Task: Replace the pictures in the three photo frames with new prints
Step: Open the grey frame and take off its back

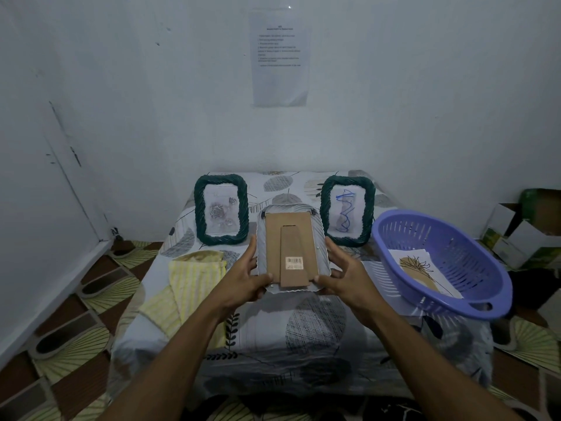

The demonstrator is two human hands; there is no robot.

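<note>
A patterned floor (pixel 69 302) surrounds a low table (pixel 303 338) draped in leaf-print cloth. Above it, the left hand (pixel 243 284) and right hand (pixel 343 276) clasp a white frame (pixel 291 247) by its lower corners, cardboard back toward the camera. A yellow cloth (pixel 188 284) and purple basket (pixel 440 262) of prints (pixel 422 268) flank it. Two green frames (pixel 221 208) (pixel 347 209) stand before the white wall (pixel 151 86).

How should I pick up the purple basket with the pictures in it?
Take the purple basket by its handle loop, on the rim nearest you, coming from the front. Hook your fingers through the slot. It sits tilted at the table's edge, so steady the far rim too.
</note>
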